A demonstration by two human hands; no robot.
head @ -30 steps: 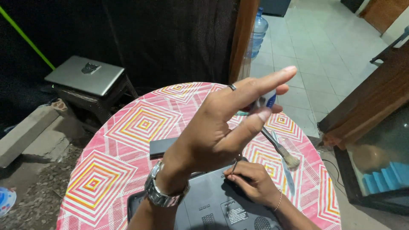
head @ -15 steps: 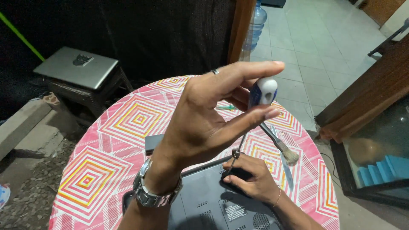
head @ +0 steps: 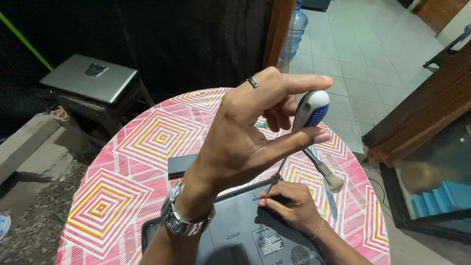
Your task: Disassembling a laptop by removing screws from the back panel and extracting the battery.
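Pinching the screwdriver [head: 310,109] handle between thumb and fingers, the left hand [head: 245,142] stands it upright; the right hand [head: 289,206] steadies its tip on the laptop [head: 235,235], fingers curled.

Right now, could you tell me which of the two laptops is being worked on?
The dark upturned laptop on the patterned table; the silver laptop sits closed, untouched on the stool.

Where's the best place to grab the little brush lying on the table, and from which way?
Grab the brush by its thin handle, probably coming down from above. It lies flat on the patterned round table, bristles pointing toward the tiled-floor side. The handle's upper end runs under the screwdriver held by the left hand, so the free stretch just behind the bristles looks easiest to pinch.
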